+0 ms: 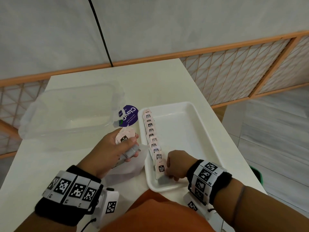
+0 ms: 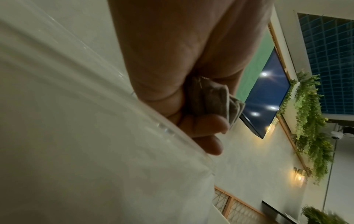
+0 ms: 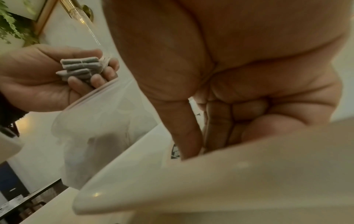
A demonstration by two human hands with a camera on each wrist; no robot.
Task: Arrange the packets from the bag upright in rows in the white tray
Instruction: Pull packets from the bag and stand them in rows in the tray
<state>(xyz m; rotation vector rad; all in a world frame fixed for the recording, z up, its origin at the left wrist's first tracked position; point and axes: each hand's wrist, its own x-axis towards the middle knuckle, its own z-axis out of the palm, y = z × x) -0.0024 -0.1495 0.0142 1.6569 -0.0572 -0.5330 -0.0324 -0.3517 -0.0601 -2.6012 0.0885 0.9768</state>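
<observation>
A white tray [image 1: 184, 139] lies on the table, right of centre. A row of pink packets [image 1: 151, 129] stands upright along its left wall. At the near end of that row my right hand [image 1: 172, 166] has its fingers curled and pinches the nearest packet [image 1: 160, 168], which stands on the tray floor. Left of the tray my left hand [image 1: 123, 148] grips a small stack of packets [image 1: 124, 138], seen edge-on in the left wrist view [image 2: 216, 103] and from the right wrist [image 3: 82, 68]. The clear plastic bag [image 1: 125, 169] lies crumpled under the left hand.
A large clear plastic container [image 1: 66, 111] sits at the table's left. A round purple sticker [image 1: 129, 116] lies between it and the tray. The tray rim [image 3: 210, 181] fills the right wrist view's foreground. The table's right edge runs close beside the tray.
</observation>
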